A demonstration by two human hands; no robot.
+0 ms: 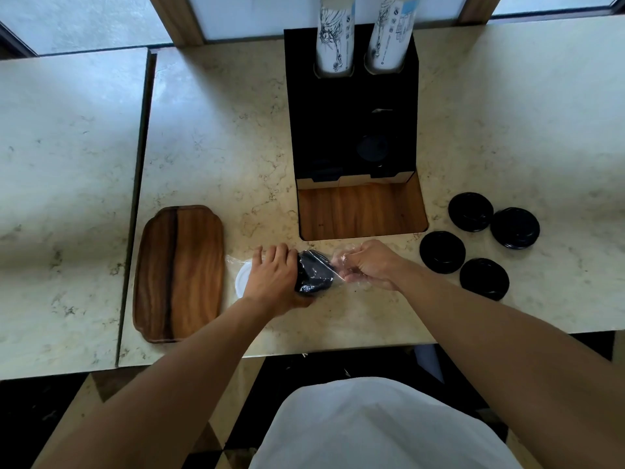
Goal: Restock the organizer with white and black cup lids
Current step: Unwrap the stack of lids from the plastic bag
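Two hands work a clear plastic sleeve of black cup lids (314,274): left hand (270,277) clamps the stack, right hand (370,264) pinches film, best peeled steadily.

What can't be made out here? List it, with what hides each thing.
Head view only:
- Lids in the plastic sleeve: count hidden by the left hand, the right hand and crumpled film.
- White lid: mostly covered by the left hand.
- Organizer slots: too dark to tell what they hold.
- Cup stacks: tops cut off by the top edge.
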